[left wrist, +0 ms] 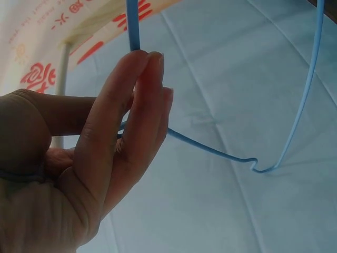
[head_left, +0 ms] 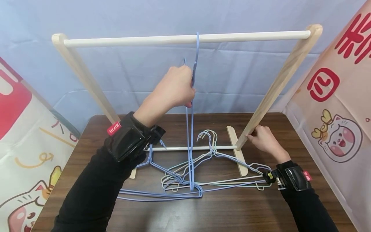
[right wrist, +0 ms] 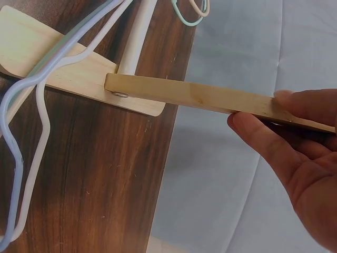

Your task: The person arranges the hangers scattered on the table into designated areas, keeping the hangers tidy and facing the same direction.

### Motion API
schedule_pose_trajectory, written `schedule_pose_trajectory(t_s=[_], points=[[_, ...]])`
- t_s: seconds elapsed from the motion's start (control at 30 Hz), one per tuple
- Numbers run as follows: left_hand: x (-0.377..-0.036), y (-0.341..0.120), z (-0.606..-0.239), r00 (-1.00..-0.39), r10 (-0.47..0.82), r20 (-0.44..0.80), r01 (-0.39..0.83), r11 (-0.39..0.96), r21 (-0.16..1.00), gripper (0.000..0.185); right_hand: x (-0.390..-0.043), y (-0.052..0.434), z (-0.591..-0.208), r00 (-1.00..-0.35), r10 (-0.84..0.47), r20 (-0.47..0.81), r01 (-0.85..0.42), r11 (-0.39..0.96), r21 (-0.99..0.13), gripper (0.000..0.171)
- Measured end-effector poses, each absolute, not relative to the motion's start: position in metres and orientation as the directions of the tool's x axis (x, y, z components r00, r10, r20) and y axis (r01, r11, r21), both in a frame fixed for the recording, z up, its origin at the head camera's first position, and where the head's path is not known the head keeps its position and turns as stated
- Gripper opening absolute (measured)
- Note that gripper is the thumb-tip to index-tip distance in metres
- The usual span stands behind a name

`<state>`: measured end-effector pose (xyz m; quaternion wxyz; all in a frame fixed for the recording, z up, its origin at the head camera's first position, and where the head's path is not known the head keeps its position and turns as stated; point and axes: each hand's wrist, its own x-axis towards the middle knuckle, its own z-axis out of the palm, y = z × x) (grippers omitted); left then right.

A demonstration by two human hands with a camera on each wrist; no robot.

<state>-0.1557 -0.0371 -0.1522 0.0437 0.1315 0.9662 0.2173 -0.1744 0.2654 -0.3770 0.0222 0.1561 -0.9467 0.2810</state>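
Note:
My left hand [head_left: 176,85] grips a blue wire hanger [head_left: 191,138] just below its hook, which overlaps the white top rod [head_left: 130,41] of a wooden rack. In the left wrist view, fingers and thumb pinch the hanger's blue wire [left wrist: 133,26], while one arm of it runs off to the right. The hanger hangs edge-on in the head view. Low on the rack, my right hand [head_left: 265,140] holds the right wooden post [head_left: 275,87]; the right wrist view has its thumb and fingers around that post [right wrist: 195,95].
On the brown table [head_left: 232,209] lie several blue hangers [head_left: 162,195] at the left and pale green and blue hangers [head_left: 213,151] at the middle and right. A lower white rod [head_left: 226,147] joins the rack's feet. Behind hangs a light blue cloth [head_left: 162,19]; printed banners [head_left: 333,106] flank both sides.

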Motion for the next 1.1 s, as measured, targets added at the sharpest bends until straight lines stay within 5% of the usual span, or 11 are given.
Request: schedule_pose_trajectory(t_s=[1.1], points=[[-0.157, -0.057, -0.165, -0.944, 0.314, -0.104, 0.262, 0.901, 0.345, 0.02, -0.175, 0.266, -0.377, -0.951, -0.279, 0.136, -0.308, 0.792, -0.527, 0.02]])
